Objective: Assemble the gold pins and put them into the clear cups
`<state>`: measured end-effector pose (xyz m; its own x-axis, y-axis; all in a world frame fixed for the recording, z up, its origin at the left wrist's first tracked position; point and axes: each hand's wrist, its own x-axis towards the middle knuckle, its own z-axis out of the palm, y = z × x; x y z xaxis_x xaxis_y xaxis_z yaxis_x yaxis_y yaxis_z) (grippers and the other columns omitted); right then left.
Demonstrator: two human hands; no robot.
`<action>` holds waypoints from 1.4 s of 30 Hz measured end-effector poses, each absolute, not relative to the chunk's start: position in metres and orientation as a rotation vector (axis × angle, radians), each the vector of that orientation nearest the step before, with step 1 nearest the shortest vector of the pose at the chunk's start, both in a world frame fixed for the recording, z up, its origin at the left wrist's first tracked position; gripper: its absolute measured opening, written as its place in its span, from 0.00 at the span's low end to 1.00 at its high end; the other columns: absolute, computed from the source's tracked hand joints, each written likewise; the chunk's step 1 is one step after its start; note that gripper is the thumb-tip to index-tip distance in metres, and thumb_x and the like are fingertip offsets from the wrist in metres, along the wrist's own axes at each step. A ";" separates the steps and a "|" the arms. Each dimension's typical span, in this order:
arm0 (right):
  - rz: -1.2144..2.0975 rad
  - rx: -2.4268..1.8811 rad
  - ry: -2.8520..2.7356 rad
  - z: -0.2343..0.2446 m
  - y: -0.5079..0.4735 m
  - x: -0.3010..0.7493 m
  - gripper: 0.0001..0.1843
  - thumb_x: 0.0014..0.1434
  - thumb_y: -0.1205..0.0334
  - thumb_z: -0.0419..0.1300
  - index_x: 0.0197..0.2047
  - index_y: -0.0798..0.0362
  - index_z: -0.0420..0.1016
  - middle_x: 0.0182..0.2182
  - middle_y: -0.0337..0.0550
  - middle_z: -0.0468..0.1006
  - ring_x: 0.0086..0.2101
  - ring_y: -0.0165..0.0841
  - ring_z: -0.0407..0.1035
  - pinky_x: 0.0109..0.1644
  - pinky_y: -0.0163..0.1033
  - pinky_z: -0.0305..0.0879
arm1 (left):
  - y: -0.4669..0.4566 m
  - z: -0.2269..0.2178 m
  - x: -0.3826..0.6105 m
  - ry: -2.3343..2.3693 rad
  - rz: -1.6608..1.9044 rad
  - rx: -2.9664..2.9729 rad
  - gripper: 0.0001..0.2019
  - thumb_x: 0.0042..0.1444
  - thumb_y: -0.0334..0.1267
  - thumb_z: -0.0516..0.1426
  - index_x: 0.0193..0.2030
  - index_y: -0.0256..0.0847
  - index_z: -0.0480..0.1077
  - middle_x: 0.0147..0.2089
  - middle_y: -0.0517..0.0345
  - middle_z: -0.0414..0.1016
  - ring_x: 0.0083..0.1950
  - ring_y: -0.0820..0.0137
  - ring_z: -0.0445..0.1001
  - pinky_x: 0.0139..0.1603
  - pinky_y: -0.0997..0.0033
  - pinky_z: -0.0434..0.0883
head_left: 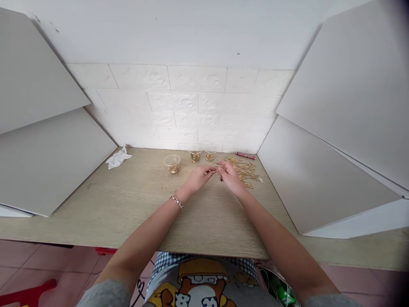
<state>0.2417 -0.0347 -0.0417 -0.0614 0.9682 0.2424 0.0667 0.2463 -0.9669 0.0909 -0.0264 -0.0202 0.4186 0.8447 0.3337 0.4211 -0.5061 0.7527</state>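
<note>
My left hand (198,178) and my right hand (230,177) meet over the table, fingertips almost touching. Both are closed in a pinch. Between them shows a thin gold-coloured piece (216,170), too small to tell its kind. A loose pile of thin gold-coloured sticks (244,170) spreads beside and behind my right hand, which hides part of it. To the left of my left hand stands a clear plastic cup (172,160) with small gold pieces low inside. Behind the hands are two more clear cups, a fuller one (195,155) and one with fewer pieces (210,154).
A crumpled white tissue (119,158) lies at the table's back left. Near the white brick-patterned wall (198,102) is a red tube-like wrapper (246,156). Large white panels (47,157) stand on the left, with others (335,170) on the right.
</note>
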 end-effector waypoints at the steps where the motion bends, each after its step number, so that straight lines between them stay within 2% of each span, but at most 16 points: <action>1: 1.036 -1.043 -1.408 -0.041 -0.036 0.241 0.15 0.54 0.53 0.53 0.43 0.51 0.64 0.18 0.30 0.61 0.20 0.28 0.57 0.24 0.34 0.54 | -0.028 -0.020 0.090 1.099 0.962 2.161 0.09 0.56 0.38 0.53 0.36 0.43 0.74 0.36 0.57 0.77 0.37 0.69 0.72 0.42 0.71 0.67; 5: 1.041 -1.072 -1.382 -0.038 -0.040 0.239 0.14 0.56 0.48 0.51 0.34 0.50 0.63 0.18 0.32 0.63 0.20 0.27 0.58 0.25 0.34 0.54 | -0.030 -0.025 0.085 1.175 1.041 2.328 0.10 0.58 0.37 0.52 0.37 0.41 0.74 0.37 0.55 0.77 0.37 0.69 0.73 0.42 0.71 0.67; 8: 1.081 -1.137 -1.456 -0.037 -0.043 0.239 0.20 0.57 0.43 0.48 0.25 0.51 0.59 0.18 0.34 0.62 0.19 0.27 0.57 0.25 0.35 0.54 | -0.030 -0.029 0.083 1.182 1.095 2.418 0.10 0.59 0.38 0.51 0.39 0.40 0.73 0.37 0.54 0.76 0.38 0.69 0.73 0.42 0.71 0.67; 10: 1.123 -1.154 -1.497 -0.038 -0.043 0.239 0.23 0.56 0.41 0.48 0.22 0.51 0.58 0.17 0.34 0.61 0.18 0.26 0.56 0.24 0.35 0.53 | -0.029 -0.031 0.082 1.178 1.103 2.474 0.11 0.60 0.38 0.49 0.40 0.40 0.72 0.37 0.54 0.76 0.38 0.70 0.73 0.42 0.71 0.67; 14: 1.168 -1.118 -1.456 -0.040 -0.042 0.237 0.24 0.54 0.39 0.50 0.21 0.51 0.58 0.17 0.33 0.58 0.18 0.26 0.53 0.23 0.34 0.52 | -0.031 -0.030 0.081 1.176 1.022 2.601 0.12 0.61 0.40 0.47 0.40 0.39 0.70 0.38 0.52 0.74 0.39 0.69 0.72 0.42 0.70 0.67; 19: 1.317 -1.055 -1.346 -0.040 -0.044 0.234 0.23 0.52 0.42 0.54 0.18 0.51 0.55 0.15 0.32 0.55 0.16 0.25 0.50 0.21 0.34 0.51 | -0.036 -0.026 0.084 1.179 0.882 2.543 0.13 0.61 0.41 0.46 0.32 0.38 0.67 0.32 0.54 0.71 0.36 0.69 0.69 0.40 0.70 0.66; 24: 1.450 -1.048 -0.924 -0.034 -0.036 0.207 0.19 0.50 0.52 0.55 0.18 0.50 0.51 0.12 0.29 0.50 0.14 0.24 0.46 0.18 0.33 0.46 | -0.032 -0.025 0.104 1.200 1.097 1.815 0.16 0.60 0.41 0.44 0.24 0.39 0.61 0.24 0.60 0.66 0.28 0.72 0.65 0.31 0.73 0.64; 27: 1.397 -1.074 -0.716 -0.030 -0.023 0.183 0.14 0.49 0.55 0.55 0.20 0.51 0.55 0.13 0.31 0.57 0.15 0.24 0.50 0.18 0.33 0.46 | -0.023 -0.027 0.116 1.249 1.263 1.380 0.15 0.59 0.42 0.45 0.23 0.40 0.59 0.21 0.62 0.63 0.24 0.73 0.63 0.26 0.73 0.62; 31: 1.230 -1.121 -0.709 -0.037 -0.008 0.165 0.09 0.48 0.56 0.54 0.23 0.52 0.61 0.18 0.34 0.67 0.22 0.28 0.60 0.24 0.33 0.56 | -0.009 -0.037 0.121 1.233 1.396 1.228 0.16 0.57 0.44 0.49 0.21 0.40 0.60 0.22 0.61 0.63 0.27 0.73 0.63 0.30 0.73 0.62; 39: 1.045 -1.245 -0.797 -0.061 0.008 0.163 0.11 0.49 0.55 0.52 0.21 0.51 0.60 0.20 0.37 0.68 0.25 0.30 0.61 0.27 0.35 0.58 | 0.006 -0.057 0.126 1.264 1.410 1.037 0.12 0.59 0.38 0.47 0.26 0.39 0.61 0.28 0.58 0.67 0.32 0.72 0.66 0.37 0.71 0.64; 42: 1.030 -1.248 -0.834 -0.063 0.010 0.163 0.11 0.49 0.55 0.52 0.20 0.50 0.58 0.19 0.36 0.65 0.24 0.31 0.60 0.26 0.35 0.58 | 0.009 -0.061 0.123 1.155 1.323 1.153 0.13 0.61 0.38 0.42 0.27 0.40 0.58 0.29 0.57 0.65 0.35 0.72 0.65 0.39 0.69 0.63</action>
<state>0.1634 0.0098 -0.0628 0.3388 0.9400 -0.0396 -0.1565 0.0148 -0.9876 0.1232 0.0090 -0.0609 -0.0522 0.9976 0.0459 -0.0894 -0.0504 0.9947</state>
